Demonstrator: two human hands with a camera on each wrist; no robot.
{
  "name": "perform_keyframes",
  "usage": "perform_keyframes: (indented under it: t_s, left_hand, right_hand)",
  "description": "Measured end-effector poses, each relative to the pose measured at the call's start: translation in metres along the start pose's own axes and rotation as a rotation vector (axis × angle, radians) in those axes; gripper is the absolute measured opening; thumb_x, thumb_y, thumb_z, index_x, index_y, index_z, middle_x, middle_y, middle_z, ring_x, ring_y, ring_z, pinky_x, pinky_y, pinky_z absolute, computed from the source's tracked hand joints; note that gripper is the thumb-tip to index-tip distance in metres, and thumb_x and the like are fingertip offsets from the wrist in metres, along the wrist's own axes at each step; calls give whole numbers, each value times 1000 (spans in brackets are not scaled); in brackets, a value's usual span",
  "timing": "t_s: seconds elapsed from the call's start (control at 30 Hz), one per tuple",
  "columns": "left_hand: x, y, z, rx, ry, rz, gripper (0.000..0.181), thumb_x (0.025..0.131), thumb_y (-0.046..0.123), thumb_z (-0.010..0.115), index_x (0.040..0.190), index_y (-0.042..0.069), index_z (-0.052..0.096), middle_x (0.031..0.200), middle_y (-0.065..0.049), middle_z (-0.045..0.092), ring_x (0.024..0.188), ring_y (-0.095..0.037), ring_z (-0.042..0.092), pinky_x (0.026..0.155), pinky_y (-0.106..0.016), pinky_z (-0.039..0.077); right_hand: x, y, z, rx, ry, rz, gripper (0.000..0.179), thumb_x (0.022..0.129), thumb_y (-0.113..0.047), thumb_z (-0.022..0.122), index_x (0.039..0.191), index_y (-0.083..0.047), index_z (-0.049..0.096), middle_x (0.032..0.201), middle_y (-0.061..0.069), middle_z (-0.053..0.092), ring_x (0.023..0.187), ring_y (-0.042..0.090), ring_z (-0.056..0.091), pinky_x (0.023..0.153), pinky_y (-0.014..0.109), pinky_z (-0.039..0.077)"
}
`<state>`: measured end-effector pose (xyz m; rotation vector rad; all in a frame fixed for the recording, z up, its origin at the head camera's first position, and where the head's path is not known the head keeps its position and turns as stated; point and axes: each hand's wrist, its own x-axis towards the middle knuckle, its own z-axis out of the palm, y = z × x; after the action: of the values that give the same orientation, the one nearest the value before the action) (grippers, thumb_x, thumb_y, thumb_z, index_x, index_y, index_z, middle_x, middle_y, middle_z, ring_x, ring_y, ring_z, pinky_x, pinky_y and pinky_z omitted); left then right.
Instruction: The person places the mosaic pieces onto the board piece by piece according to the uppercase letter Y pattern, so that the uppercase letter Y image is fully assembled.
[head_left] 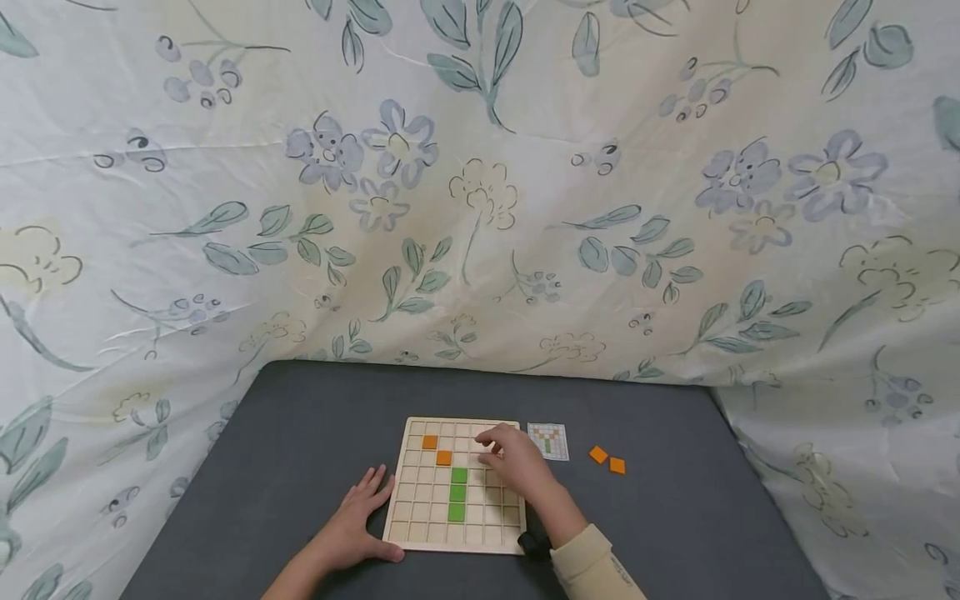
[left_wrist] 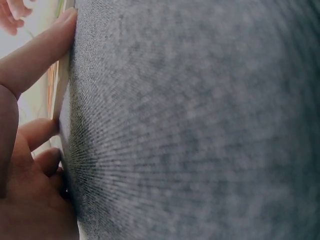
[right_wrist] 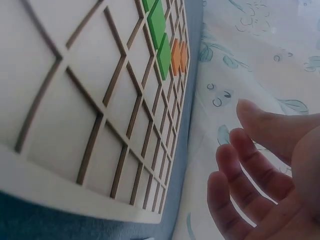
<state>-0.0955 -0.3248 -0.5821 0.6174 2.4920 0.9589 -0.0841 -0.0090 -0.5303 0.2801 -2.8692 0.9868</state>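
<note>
A square wooden grid board (head_left: 497, 518) lies on the dark table. Green tiles (head_left: 457, 492) fill three cells in a column near its middle, and two orange tiles (head_left: 444, 458) sit diagonally toward the upper left. My left hand (head_left: 352, 527) rests at the board's left side, fingers spread, with thumb and fingertips against the edge. Over the board's upper right part hovers my right hand (head_left: 519, 463), thumb and fingers bent and apart. In the right wrist view, nothing shows between those fingers, and the green tiles (right_wrist: 157, 22) stand in their cells beyond bare squares.
A small printed pattern card (head_left: 548, 442) lies just right of the board's upper corner. Farther right are two loose orange tiles, one (head_left: 597, 455) beside the other (head_left: 617, 466). A flowered cloth (head_left: 480, 250) hangs behind and around the dark table (head_left: 675, 517).
</note>
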Motion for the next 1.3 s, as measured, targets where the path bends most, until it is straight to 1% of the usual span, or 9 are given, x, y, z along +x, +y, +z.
perform_keyframes:
  t_s: [0.13, 0.3, 0.4, 0.57, 0.73, 0.93, 1.1, 1.3]
  left_hand:
    - [-1, -2, 1, 4, 3, 12, 120, 61, 50, 93, 156, 5, 35, 168, -19, 16, 155, -44, 4, 121, -68, 6]
    - [-3, -1, 1, 9, 2, -3, 120, 60, 49, 94, 156, 5, 36, 168, -19, 17, 155, -44, 4, 121, -67, 7]
    - [-2, -2, 1, 14, -1, -12, 120, 60, 49, 94, 156, 5, 36, 168, -18, 17, 155, -43, 5, 121, -67, 7]
    - [0, -2, 0, 15, -2, -6, 120, 60, 50, 94, 156, 5, 36, 168, -18, 17, 155, -43, 4, 121, -66, 7]
    - [2, -3, -2, 14, -7, -2, 120, 61, 50, 94, 156, 5, 36, 168, -18, 17, 155, -44, 4, 121, -67, 6]
    - [1, -2, -3, 16, -4, 1, 120, 61, 50, 93, 156, 4, 36, 168, -20, 17, 155, -44, 4, 121, -67, 6]
    - [1, -1, -3, 21, -4, 8, 120, 61, 51, 93, 156, 4, 36, 168, -20, 17, 155, -44, 4, 121, -67, 6]
    - [2, -1, -5, 28, -8, 12, 121, 61, 52, 92, 156, 4, 35, 167, -20, 17, 155, -44, 4, 121, -67, 6]
  right_hand:
    - [-8, 2, -3, 11, 19, 7, 29, 93, -17, 74, 121, -9, 73, 114, 3, 69, 91, 18, 66, 70, 30, 54]
    - [-17, 5, -7, 1, 56, 26, 29, 92, -17, 75, 120, -10, 73, 113, 3, 70, 90, 17, 65, 68, 28, 52]
    - [-17, 8, -11, -5, 72, 39, 29, 91, -17, 75, 119, -10, 73, 111, 3, 70, 89, 16, 64, 66, 26, 51]
    - [-21, 18, -18, -5, 108, 52, 29, 91, -18, 76, 119, -11, 74, 110, 2, 70, 87, 15, 63, 68, 28, 52]
    - [-26, 24, -22, -12, 145, 96, 27, 89, -18, 77, 116, -13, 75, 106, -1, 70, 84, 12, 60, 65, 27, 50]
    - [-33, 29, -26, 0, 165, 149, 29, 89, -17, 78, 117, -13, 75, 115, 2, 70, 87, 15, 63, 61, 25, 50]
    - [-39, 36, -32, 4, 186, 172, 29, 88, -16, 78, 117, -12, 75, 117, 2, 70, 88, 15, 63, 63, 26, 52]
    - [-44, 44, -41, 12, 220, 197, 30, 87, -13, 79, 117, -11, 75, 113, 2, 71, 87, 14, 63, 67, 28, 54]
